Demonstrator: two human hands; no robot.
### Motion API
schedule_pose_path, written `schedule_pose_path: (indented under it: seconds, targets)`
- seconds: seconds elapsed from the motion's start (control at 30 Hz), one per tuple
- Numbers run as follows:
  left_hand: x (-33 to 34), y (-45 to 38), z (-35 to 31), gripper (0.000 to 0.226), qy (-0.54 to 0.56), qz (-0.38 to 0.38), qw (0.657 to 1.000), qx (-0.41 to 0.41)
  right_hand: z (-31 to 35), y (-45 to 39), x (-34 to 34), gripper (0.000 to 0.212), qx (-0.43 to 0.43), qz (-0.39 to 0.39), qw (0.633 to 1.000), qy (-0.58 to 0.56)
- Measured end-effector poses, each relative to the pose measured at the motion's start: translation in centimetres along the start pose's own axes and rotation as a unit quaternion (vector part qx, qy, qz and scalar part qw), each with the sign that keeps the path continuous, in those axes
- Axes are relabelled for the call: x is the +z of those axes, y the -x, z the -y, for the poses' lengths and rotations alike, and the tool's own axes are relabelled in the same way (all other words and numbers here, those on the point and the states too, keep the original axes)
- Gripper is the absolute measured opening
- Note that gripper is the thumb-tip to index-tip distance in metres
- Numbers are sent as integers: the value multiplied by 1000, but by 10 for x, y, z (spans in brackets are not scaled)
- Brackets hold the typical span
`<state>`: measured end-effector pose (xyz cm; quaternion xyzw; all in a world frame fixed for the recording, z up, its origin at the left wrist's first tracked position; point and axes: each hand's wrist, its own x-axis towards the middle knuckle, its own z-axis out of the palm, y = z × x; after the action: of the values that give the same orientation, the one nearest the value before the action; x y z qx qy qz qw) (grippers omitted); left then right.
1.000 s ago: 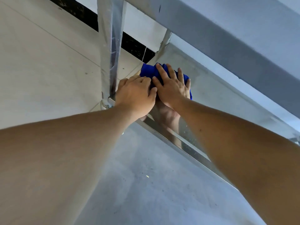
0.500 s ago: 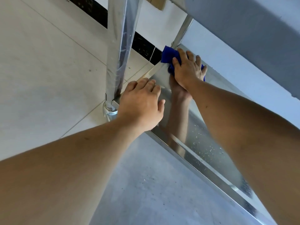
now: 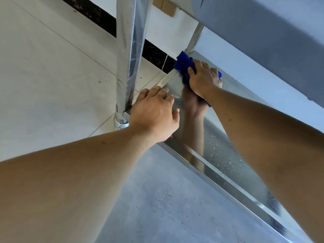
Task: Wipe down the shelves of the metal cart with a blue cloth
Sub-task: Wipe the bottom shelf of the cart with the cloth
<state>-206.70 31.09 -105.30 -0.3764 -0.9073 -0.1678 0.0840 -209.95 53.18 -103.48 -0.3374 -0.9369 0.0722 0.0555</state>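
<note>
The right hand (image 3: 204, 79) presses the bunched blue cloth (image 3: 184, 64) flat-fingered onto the bottom shelf (image 3: 228, 146) by the far post (image 3: 194, 37), left hand (image 3: 154, 111) bracing open at the near corner; probably best to drag firm overlapping strokes back over those droplets.

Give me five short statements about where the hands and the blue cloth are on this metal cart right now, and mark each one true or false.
1. The right hand presses the blue cloth on the bottom shelf. True.
2. The left hand holds a second cloth. False: it rests bare on the shelf's near corner, fingers straight.
3. The cloth lies near the far corner post. True.
4. Water droplets show on the shelf beside the right forearm. True.
5. The left hand grips the near post. False: it lies beside the post's foot, not around it.
</note>
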Motion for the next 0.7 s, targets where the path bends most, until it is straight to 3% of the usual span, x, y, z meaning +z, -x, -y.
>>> schedule_pose_path:
  seconds: [0.43,0.7]
  targets:
    - [-1,-2,0,50,-5,18,1000,10,-4,67,-6,37,-35,-1,999,31]
    - [-3,-4,0,39,42,21,999,18,1,164,-13,37,-44,-27,998,19]
